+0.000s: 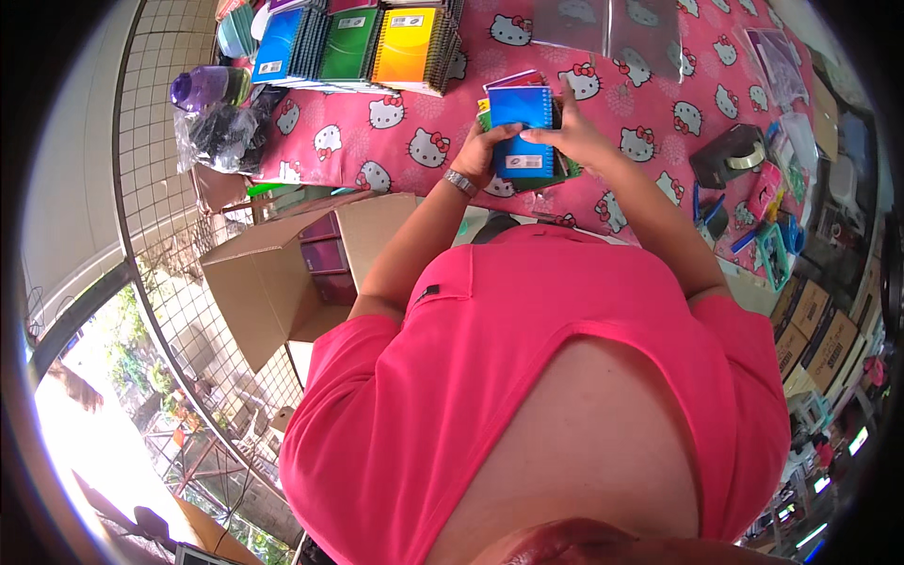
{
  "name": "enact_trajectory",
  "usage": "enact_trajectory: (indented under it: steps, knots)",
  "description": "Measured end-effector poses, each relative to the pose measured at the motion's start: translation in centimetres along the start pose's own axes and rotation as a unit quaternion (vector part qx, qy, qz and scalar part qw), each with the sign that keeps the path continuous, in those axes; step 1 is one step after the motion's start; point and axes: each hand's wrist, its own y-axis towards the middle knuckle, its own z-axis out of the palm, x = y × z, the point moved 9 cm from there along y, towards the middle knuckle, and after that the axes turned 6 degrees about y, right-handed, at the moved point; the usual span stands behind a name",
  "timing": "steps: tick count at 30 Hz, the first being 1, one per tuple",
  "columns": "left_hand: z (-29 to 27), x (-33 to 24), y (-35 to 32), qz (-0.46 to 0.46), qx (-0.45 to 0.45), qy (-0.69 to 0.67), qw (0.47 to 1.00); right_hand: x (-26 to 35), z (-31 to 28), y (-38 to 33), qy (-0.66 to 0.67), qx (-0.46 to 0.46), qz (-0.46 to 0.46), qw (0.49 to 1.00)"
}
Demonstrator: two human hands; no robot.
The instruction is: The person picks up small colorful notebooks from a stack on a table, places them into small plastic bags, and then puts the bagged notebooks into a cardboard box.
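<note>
Both my hands hold a small bunch of spiral notebooks above the table's near part. A blue notebook [521, 105] with a white label lies on top, and red, yellow and green edges stick out beneath it. My left hand [482, 151], with a metal watch on the wrist, grips the bunch from the left, thumb on the blue cover. My right hand [576, 137] grips it from the right, thumb also on the cover and a finger pointing up beside the wire binding. The fingers under the bunch are hidden.
Stacks of blue, green and yellow notebooks [352, 42] stand at the far left of the pink patterned tablecloth [386, 141]. A purple-capped bottle [202, 88] is left of them. A tape dispenser [730, 158] sits at right. An open cardboard box [264, 273] stands below the table's left edge.
</note>
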Motion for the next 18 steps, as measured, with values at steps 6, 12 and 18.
enact_trajectory:
  steps: [6,12,18]
  knots:
    - [-1.3,-1.1,-2.1,0.09,-0.01,0.021,0.996,-0.7,2.2,-0.6,0.026,0.061,-0.048,0.997]
    - [-2.3,-2.7,-3.4,0.207,-0.011,0.289,0.935,-0.1,3.4,-0.4,-0.072,0.06,-0.249,0.964]
    - [-7.8,1.3,0.4,0.205,-0.044,0.242,0.947,-5.0,4.4,2.7,-0.186,0.078,-0.144,0.969]
